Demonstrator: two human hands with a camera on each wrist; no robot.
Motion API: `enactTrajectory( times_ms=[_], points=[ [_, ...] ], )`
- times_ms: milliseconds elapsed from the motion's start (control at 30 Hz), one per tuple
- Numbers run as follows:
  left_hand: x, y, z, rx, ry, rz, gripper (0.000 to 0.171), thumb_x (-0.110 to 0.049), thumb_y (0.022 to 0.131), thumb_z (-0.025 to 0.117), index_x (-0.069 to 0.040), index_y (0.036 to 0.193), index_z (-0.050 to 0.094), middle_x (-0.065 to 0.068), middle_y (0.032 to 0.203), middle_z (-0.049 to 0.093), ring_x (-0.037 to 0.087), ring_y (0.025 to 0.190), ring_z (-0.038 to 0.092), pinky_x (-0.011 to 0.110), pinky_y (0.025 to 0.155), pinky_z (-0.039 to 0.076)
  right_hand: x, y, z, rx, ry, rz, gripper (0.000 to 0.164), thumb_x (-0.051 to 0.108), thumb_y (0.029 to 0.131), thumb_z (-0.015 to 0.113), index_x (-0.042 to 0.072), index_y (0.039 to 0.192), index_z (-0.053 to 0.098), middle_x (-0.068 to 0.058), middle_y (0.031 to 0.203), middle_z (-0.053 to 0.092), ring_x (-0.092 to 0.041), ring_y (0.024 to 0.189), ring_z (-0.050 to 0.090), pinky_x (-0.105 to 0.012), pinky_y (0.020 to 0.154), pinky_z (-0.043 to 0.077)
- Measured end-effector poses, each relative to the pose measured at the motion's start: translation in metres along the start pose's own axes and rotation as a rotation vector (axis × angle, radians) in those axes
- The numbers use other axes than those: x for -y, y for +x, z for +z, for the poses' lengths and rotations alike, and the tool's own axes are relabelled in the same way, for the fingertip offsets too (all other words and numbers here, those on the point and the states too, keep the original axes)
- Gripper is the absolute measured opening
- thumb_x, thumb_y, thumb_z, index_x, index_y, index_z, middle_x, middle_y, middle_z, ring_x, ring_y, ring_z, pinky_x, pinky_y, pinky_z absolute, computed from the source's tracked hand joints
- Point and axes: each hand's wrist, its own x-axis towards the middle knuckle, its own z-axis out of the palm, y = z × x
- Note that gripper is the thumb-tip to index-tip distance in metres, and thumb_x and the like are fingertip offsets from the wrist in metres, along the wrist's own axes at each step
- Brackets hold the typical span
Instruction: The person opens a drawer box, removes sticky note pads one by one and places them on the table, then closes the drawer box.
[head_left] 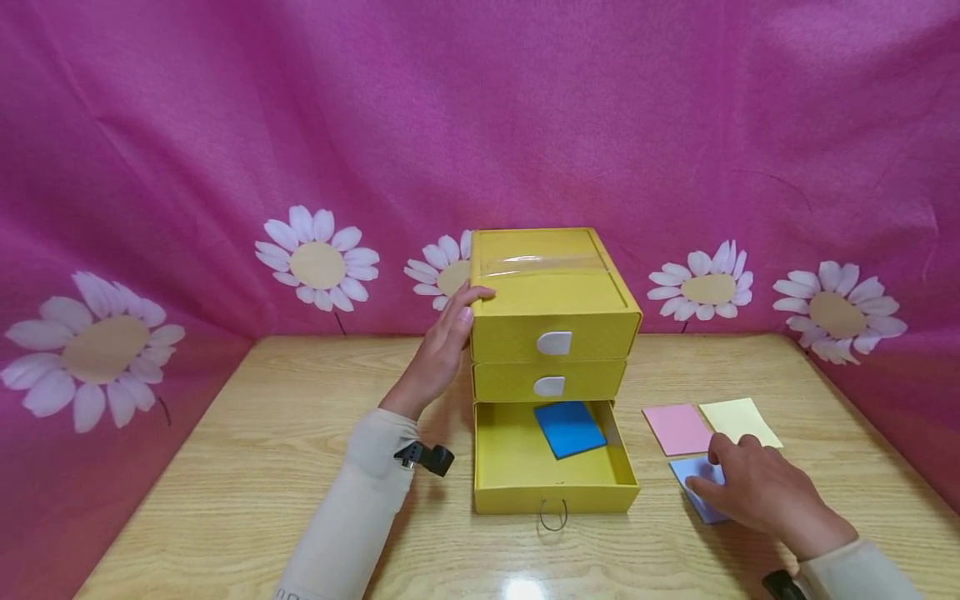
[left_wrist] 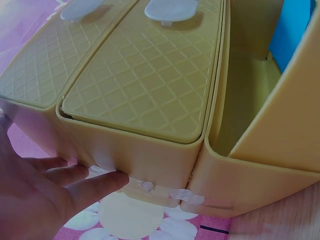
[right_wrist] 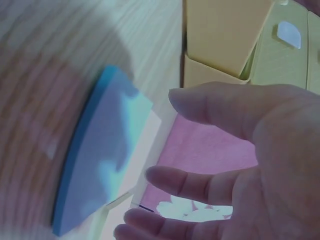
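A yellow drawer box (head_left: 555, 292) stands on the table, its bottom drawer (head_left: 517, 462) pulled out. In that drawer lies a dark blue sticky-note pad (head_left: 568, 429), tilted at the back right. My left hand (head_left: 438, 354) rests against the box's left side near the top, fingers extended, as the left wrist view also shows. Above a light blue sticky-note pad (head_left: 701, 492) hovers my right hand (head_left: 768, 492), thumb and fingers spread and apart from the pad in the right wrist view. Behind that pad are a pink pad (head_left: 677, 429) and a pale yellow pad (head_left: 738, 419).
The two upper drawers are closed and have white tabs (head_left: 554, 342). A thin wire loop (head_left: 553, 517) hangs from the open drawer's front. Wood-grain tabletop (head_left: 300, 467) extends on both sides, with a pink flowered cloth (head_left: 480, 108) behind it.
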Motion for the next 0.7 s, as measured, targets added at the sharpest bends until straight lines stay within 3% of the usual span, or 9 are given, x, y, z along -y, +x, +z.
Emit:
enactTrajectory(
  times_ms=[400, 700],
  points=[
    [-0.003, -0.001, -0.001, 0.013, 0.005, -0.014, 0.040, -0.028, 0.106, 0.025, -0.018, 0.143, 0.038, 0.007, 0.161, 0.007, 0.028, 0.145, 0.011, 0.060, 0.105, 0.031, 0.017, 0.000, -0.008, -0.042, 0.005, -0.032, 0.041, 0.040, 0.081, 0.070, 0.006, 0.100, 0.056, -0.010, 0.082, 0.052, -0.023, 0.067, 0.049, -0.036, 0.049, 0.037],
    [-0.003, -0.001, -0.001, 0.004, 0.006, -0.005, 0.040, -0.027, 0.106, 0.025, -0.018, 0.143, 0.038, 0.008, 0.161, 0.007, 0.028, 0.145, 0.011, 0.061, 0.104, 0.031, 0.037, 0.001, -0.016, -0.095, 0.014, -0.087, 0.037, 0.038, 0.081, 0.071, 0.008, 0.098, 0.057, -0.009, 0.086, 0.057, -0.025, 0.073, 0.054, -0.042, 0.048, 0.042]
  ],
)
